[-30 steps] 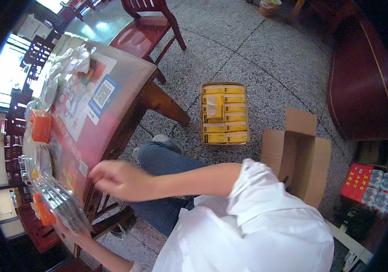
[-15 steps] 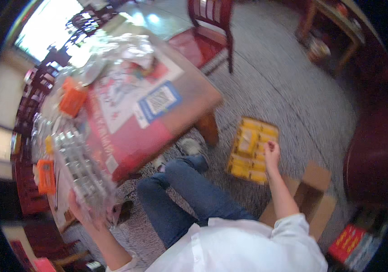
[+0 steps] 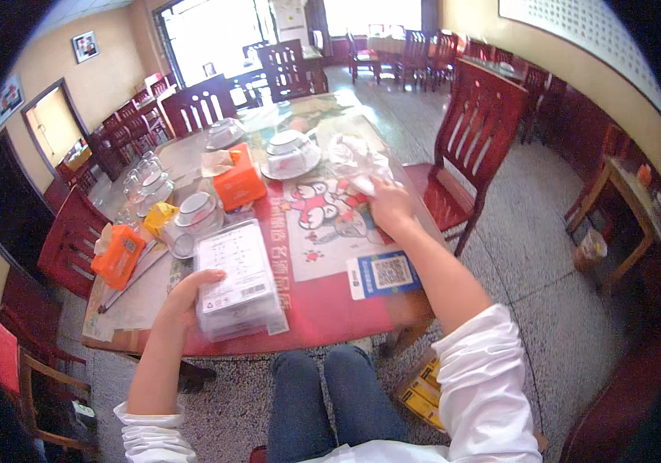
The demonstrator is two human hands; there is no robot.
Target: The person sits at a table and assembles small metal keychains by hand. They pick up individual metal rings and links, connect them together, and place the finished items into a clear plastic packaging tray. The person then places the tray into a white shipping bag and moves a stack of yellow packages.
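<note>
My left hand (image 3: pixel 191 292) grips the near left side of a clear plastic pack (image 3: pixel 239 274), its thumb on top. A white printed sheet covers the pack's upper face. The pack is at the table's front edge; whether it rests on the tabletop, I cannot tell. Stretched out over the right side of the table (image 3: pixel 330 309), my right hand (image 3: pixel 393 207) is closed on crumpled clear plastic wrap (image 3: pixel 352 158). Its fingertips are partly hidden by the back of the hand.
Orange tissue boxes (image 3: pixel 239 182), a wrapped bowl set (image 3: pixel 290 153) and glasses (image 3: pixel 147 179) stand on the table. A red-brown chair (image 3: pixel 475 147) is at the right. Yellow boxes (image 3: pixel 423 393) lie on the floor near my right sleeve. Farther right stands a low wooden table (image 3: pixel 631 189).
My view has swung up toward the table. My left hand has brought the pack over its front edge, label up. My right hand has left the yellow boxes and gripped the plastic wrap.
</note>
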